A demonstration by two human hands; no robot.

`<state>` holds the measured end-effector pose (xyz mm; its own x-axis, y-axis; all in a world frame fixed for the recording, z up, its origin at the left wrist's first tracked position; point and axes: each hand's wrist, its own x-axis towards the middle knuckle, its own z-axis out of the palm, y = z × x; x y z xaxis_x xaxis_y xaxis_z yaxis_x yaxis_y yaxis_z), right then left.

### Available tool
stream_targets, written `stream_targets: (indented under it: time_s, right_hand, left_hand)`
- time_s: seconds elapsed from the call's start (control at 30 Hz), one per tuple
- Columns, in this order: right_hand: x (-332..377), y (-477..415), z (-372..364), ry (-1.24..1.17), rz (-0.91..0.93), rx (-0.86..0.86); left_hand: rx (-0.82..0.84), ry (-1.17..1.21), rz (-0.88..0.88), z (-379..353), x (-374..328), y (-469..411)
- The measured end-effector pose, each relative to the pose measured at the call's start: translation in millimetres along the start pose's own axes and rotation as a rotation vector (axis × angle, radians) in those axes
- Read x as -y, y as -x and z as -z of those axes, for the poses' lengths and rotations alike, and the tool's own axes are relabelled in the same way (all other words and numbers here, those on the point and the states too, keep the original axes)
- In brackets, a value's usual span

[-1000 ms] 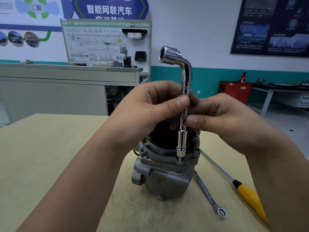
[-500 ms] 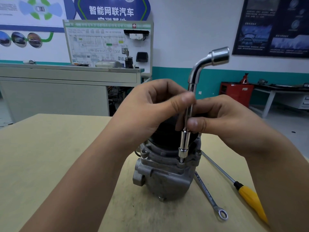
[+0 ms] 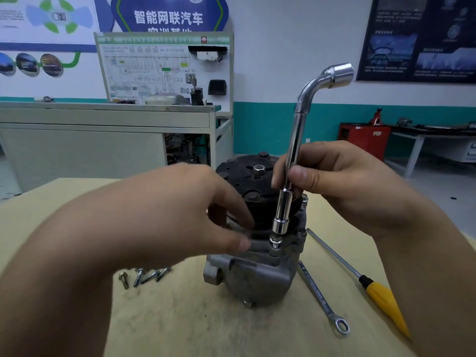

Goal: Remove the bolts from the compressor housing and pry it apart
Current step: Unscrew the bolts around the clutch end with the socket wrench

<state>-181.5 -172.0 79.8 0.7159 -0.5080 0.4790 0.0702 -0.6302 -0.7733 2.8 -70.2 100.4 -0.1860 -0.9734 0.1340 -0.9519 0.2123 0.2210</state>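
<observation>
Compressor point(image 3: 257, 274) is standing upright in the middle of the counter point(image 3: 206, 331), black clutch plate point(image 3: 247, 181) on top and the grey housing underneath. The right hand point(image 3: 347, 191) has its fingers and thumb wrapped around the shaft of an L-shaped socket wrench point(image 3: 296, 140). The wrench is pretty much vertical, with the bent end sticking up and to the right. Its lower socket is right on top of a bolt point(image 3: 275, 242) at the front of the housing flange. The bolt head is sitting raised up off the flange, but I can't tell if the socket is actually seated on it or just touching. The left hand point(image 3: 185, 215) is blurry. Its fingers are loose and spread, not holding anything, with the tips against the left side of the housing around the flange. A little pile of loose bolts point(image 3: 144, 275) is lying on the counter just left of the compressor. On the right there's a ring spanner point(image 3: 322, 300) lying right next to the base, and a yellow-handled screwdriver point(image 3: 381, 300) a bit further out.
</observation>
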Motion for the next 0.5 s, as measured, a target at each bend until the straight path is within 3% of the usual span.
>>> stream_targets:
  time_s: [0.23, 0.5]
  right_hand:
    - [-0.3, -1.2, 0.1, 0.014, 0.000, -0.006]
    - [-0.8, -1.9, 1.2, 0.016, 0.001, 0.004]
  left_hand:
    - [0.015, 0.050, -0.016, -17.9, -7.8, -16.1]
    - [-0.181, -0.077, -0.055, -23.3, -16.4, -21.1]
